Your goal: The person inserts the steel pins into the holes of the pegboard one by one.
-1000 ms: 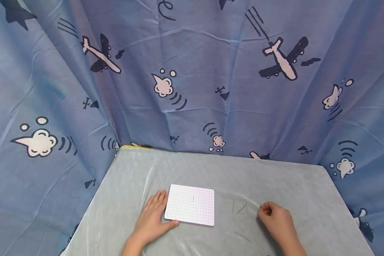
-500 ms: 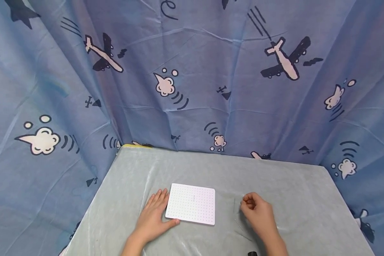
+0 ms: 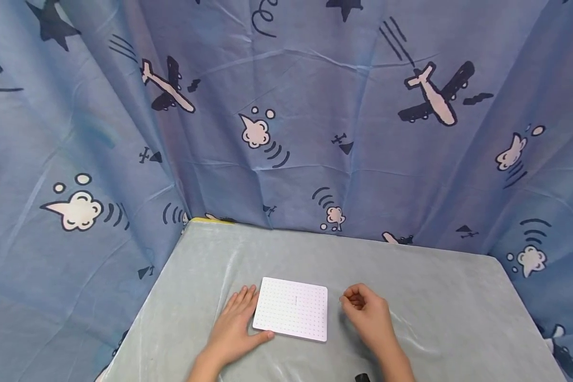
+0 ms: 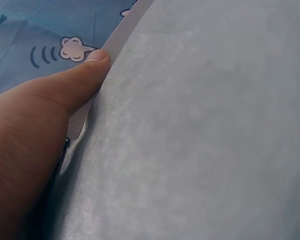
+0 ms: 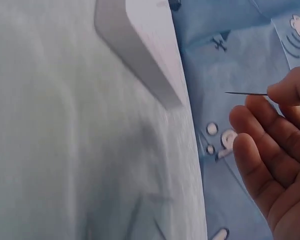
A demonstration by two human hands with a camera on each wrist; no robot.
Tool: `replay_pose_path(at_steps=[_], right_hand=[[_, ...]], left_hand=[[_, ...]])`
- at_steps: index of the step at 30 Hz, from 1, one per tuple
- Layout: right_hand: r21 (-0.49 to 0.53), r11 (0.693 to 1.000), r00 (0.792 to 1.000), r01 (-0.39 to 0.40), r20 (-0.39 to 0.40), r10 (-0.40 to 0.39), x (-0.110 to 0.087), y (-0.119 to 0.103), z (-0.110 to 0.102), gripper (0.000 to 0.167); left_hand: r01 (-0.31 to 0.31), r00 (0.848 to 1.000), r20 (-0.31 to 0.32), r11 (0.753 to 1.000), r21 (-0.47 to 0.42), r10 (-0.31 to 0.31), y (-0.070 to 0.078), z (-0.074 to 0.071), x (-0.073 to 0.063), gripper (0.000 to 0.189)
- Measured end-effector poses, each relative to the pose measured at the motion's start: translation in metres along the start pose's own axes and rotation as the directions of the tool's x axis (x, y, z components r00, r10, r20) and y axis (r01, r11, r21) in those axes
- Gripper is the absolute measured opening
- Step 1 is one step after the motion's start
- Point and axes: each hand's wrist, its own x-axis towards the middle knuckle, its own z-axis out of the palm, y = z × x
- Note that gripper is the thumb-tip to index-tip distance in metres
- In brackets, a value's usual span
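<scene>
A white board (image 3: 291,310) with a grid of small holes lies on the grey-covered table. Near its middle a thin dark upright mark (image 3: 296,301) shows, too small to identify. My left hand (image 3: 236,326) rests at the board's near-left corner, fingers straight along its left side. In the left wrist view, the thumb (image 4: 85,72) touches the board's edge (image 4: 122,37). To the right of the board, apart from it, my right hand (image 3: 367,315) pinches a needle (image 5: 245,93) between thumb and forefinger. The needle's pointed end sticks out, as the right wrist view shows.
Blurred thin dark lines (image 5: 133,215) lie on the table at the bottom of the right wrist view. A small black object (image 3: 362,377) sits at the table's near edge. A blue curtain (image 3: 286,116) with printed airplanes hangs behind and beside the table (image 3: 439,297).
My right hand has moved left, from the far side of the loose needles to near the board's right edge, now covering where they lay. The left hand stays at the board. The view shifted slightly.
</scene>
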Motion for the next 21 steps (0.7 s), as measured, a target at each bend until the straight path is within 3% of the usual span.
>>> replay_pose_path(at_steps=[7,13,21], right_hand=[[0.056,0.998,0.995,0.04,0.093,-0.045,0.0,-0.012,0.029,0.01],[0.119,0.985,0.983,0.125,0.122,-0.139,-0.002,-0.016,0.048,0.023],[0.102,0.981,0.971,0.164,0.159,-0.179,-0.004,-0.014,0.065,0.028]], left_hand=[[0.007,1.0,-0.01,1.0,0.013,-0.007,0.0,0.001,0.0,0.111],[0.005,1.0,-0.013,1.0,0.009,-0.005,-0.001,0.0,0.0,0.11],[0.0,1.0,-0.017,1.0,-0.01,-0.001,-0.001,0.0,0.0,0.111]])
